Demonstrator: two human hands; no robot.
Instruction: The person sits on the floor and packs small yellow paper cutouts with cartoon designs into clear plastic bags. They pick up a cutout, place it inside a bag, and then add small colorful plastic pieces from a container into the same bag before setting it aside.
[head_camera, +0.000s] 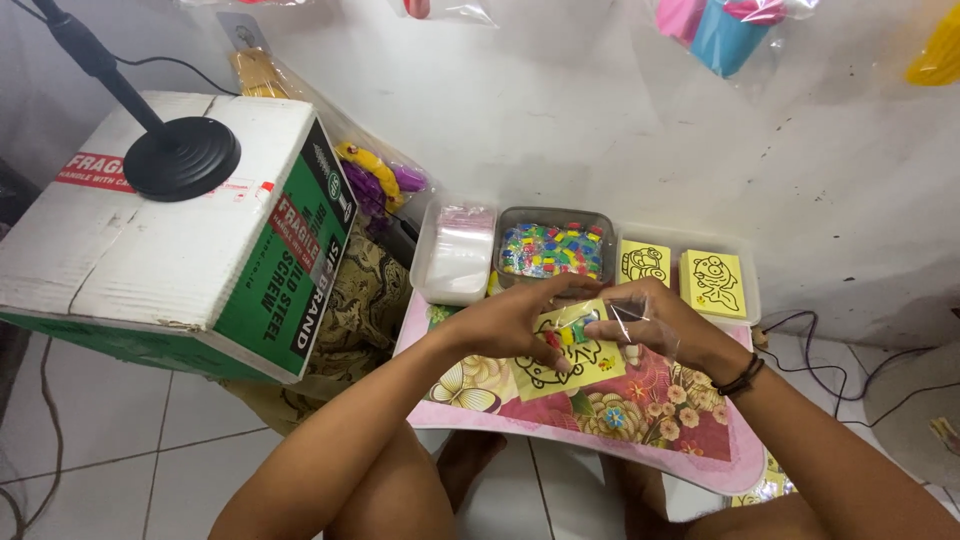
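While I look down, my left hand (510, 325) pinches the yellow card (570, 352) over the flowered board (650, 420), and my right hand (655, 325) grips a clear plastic bag (632, 312). The card seems light and bendy, so I'd hold its edges; the bag looks slippery.

A white plaster wall (560, 110), scuffed and marked with grey specks, is seen across the back. The floor (100, 430) is laid with pale square tiles with dark joints. At left a large cardboard box (170, 230), white on top and green on its side, is stood on the floor, and a black round stand base (182, 158) with a slanted pole is set on it. Black cables (850, 375) are trailed over the tiles at right. Clear bags of coloured goods (725, 30) are hung high on the wall. Even, soft light is cast throughout
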